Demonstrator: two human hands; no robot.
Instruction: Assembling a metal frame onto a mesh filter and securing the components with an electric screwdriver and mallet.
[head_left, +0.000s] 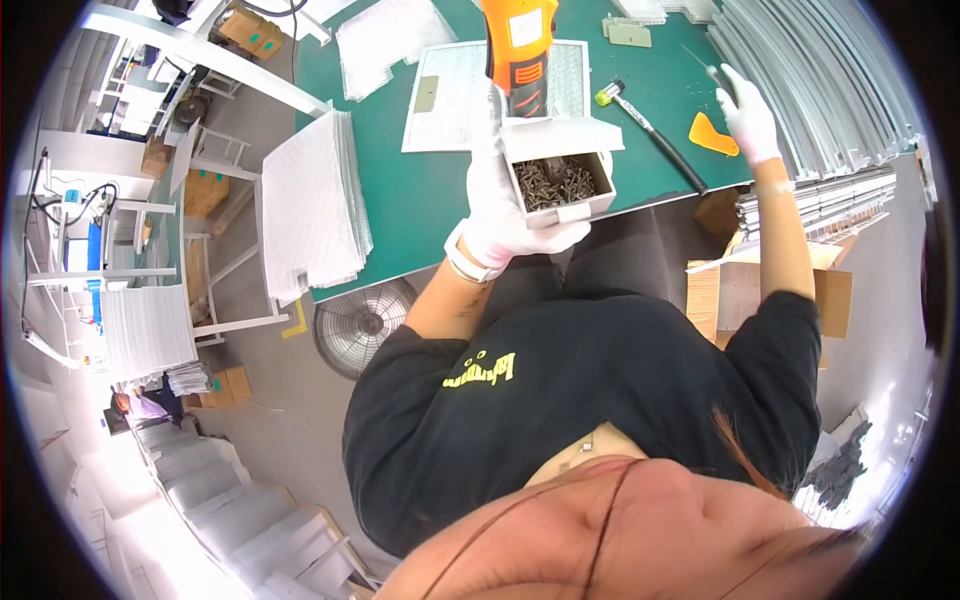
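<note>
My left hand (500,205), in a white glove, is closed around a small white box (567,212) with its lid raised. Many small dark metal fasteners (555,184) fill the box; I cannot tell whether they are screws or rivets. Just beyond it an orange-and-black power tool (522,70) points away from me. Far to the right, my gloved right hand (748,115) has a thin tool with a dark handle (714,76) between its fingers. A hammer with a green-and-white head (648,132) and a yellow scraper-like piece (711,134) lie nearer the middle.
On the green table (395,235) lie a mesh panel (430,120) and a mesh stack (312,205) at the left edge. Long metal strips (825,85) are piled at right. Below the table are a floor fan (365,325) and a cardboard box (740,290).
</note>
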